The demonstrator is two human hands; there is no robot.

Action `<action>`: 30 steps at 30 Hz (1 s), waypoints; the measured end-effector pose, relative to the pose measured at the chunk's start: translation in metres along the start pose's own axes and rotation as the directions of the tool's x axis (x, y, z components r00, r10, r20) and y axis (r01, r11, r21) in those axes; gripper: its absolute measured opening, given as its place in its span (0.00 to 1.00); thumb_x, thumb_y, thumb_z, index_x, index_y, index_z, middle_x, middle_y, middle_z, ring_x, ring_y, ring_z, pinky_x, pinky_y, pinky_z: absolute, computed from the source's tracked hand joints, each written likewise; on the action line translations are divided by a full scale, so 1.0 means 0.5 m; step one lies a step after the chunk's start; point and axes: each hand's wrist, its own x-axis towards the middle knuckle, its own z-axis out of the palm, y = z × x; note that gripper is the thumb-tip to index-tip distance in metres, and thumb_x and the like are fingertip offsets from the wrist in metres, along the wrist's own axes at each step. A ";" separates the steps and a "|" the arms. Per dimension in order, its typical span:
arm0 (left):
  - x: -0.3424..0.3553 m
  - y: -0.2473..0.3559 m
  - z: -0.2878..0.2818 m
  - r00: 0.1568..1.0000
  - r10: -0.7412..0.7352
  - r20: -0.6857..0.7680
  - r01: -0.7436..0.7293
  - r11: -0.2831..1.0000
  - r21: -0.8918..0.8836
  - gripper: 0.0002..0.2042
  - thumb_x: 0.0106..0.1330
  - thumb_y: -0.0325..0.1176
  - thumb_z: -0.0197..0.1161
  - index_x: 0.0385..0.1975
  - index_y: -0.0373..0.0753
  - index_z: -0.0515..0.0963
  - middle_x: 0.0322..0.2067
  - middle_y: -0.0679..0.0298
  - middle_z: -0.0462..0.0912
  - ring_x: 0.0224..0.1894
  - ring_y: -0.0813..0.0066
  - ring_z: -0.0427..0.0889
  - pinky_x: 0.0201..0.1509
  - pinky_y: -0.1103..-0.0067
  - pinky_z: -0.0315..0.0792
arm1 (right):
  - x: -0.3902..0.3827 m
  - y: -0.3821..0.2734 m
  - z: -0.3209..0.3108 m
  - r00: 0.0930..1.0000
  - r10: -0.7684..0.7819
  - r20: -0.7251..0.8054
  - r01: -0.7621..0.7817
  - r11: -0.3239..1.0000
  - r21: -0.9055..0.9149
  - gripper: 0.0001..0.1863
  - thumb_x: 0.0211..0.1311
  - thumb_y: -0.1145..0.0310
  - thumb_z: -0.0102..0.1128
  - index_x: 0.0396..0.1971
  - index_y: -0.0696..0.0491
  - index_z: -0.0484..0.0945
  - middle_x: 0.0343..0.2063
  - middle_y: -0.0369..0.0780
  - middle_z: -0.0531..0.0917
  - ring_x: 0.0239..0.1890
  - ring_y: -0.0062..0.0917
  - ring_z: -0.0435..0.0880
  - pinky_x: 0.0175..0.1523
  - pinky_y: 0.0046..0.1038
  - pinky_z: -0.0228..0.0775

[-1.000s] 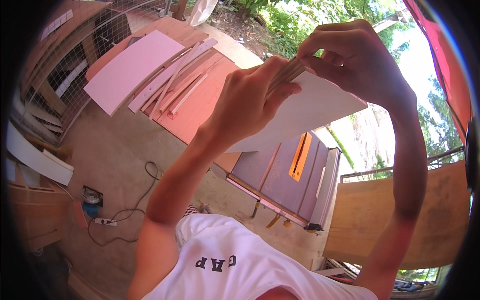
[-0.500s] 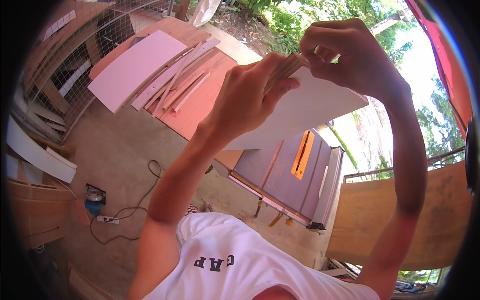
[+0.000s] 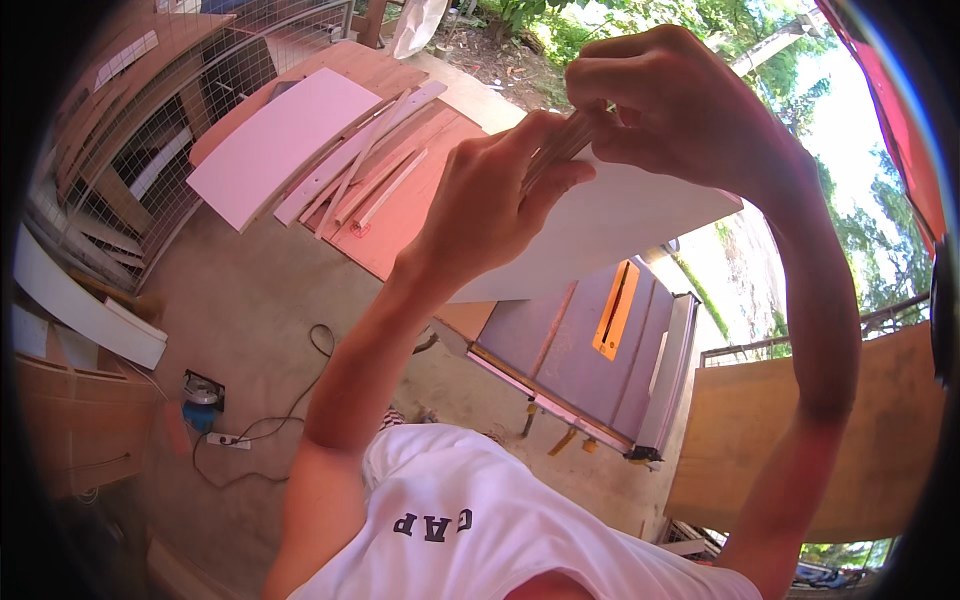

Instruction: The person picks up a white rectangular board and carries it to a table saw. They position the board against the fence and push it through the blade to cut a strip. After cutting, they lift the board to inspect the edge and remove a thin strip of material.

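A white-faced wooden board (image 3: 625,225) is held up in front of me, tilted, its layered bare wood edge turned toward me. My left hand (image 3: 485,200) is closed round that edge, the thumb lying along the near side. At the upper end of the same edge, my right hand (image 3: 675,110) is bent over with thumb and fingers pinched together. The fingertips touch the edge, and whatever is between them is too small or hidden to make out. Below the board stands a table saw (image 3: 560,345) with an orange insert (image 3: 616,310), partly covered by the board.
Beyond my left arm, a wooden worktable (image 3: 450,125) bears a pale panel (image 3: 285,150) and several wood strips (image 3: 365,165). On the floor at left are a blue power tool (image 3: 200,400), a power strip (image 3: 229,440) and a looping cord (image 3: 290,415). A large plywood sheet (image 3: 800,430) stands at right.
My right hand has shifted left and slightly up along the board's edge, nearer my left hand. The left hand keeps its grip. The background has slid slightly right.
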 end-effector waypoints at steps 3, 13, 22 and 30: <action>-0.001 0.000 -0.001 1.000 -0.012 0.010 0.012 1.000 0.019 0.17 0.77 0.39 0.70 0.58 0.37 0.80 0.33 0.55 0.91 0.40 0.59 0.96 0.32 0.73 0.83 | -0.007 -0.001 -0.002 1.000 0.031 0.000 -0.031 0.998 -0.051 0.06 0.62 0.79 0.67 0.29 0.58 0.77 0.27 0.39 0.82 0.29 0.28 0.87 0.33 0.32 0.80; -0.004 0.008 0.005 0.999 -0.036 0.007 0.036 0.999 -0.010 0.17 0.76 0.40 0.71 0.55 0.36 0.80 0.33 0.53 0.91 0.40 0.54 0.95 0.33 0.69 0.83 | -0.024 0.001 0.003 0.994 0.013 -0.111 -0.004 0.997 0.083 0.06 0.65 0.76 0.71 0.33 0.58 0.81 0.27 0.39 0.84 0.30 0.29 0.90 0.36 0.30 0.84; -0.010 0.013 -0.002 0.997 -0.065 0.035 0.065 0.998 0.011 0.18 0.76 0.41 0.72 0.57 0.37 0.81 0.35 0.55 0.92 0.42 0.58 0.96 0.30 0.73 0.81 | -0.001 -0.002 -0.005 1.000 -0.024 0.017 0.025 0.999 -0.040 0.09 0.59 0.78 0.70 0.29 0.57 0.76 0.25 0.41 0.79 0.28 0.32 0.85 0.32 0.34 0.78; -0.012 0.013 0.004 1.000 -0.017 0.006 0.017 1.000 0.025 0.17 0.76 0.39 0.71 0.58 0.37 0.81 0.34 0.56 0.92 0.42 0.59 0.96 0.33 0.72 0.86 | -0.030 0.004 -0.008 0.993 0.003 -0.114 0.010 0.993 0.114 0.04 0.69 0.77 0.68 0.34 0.58 0.82 0.29 0.42 0.85 0.31 0.31 0.91 0.36 0.30 0.85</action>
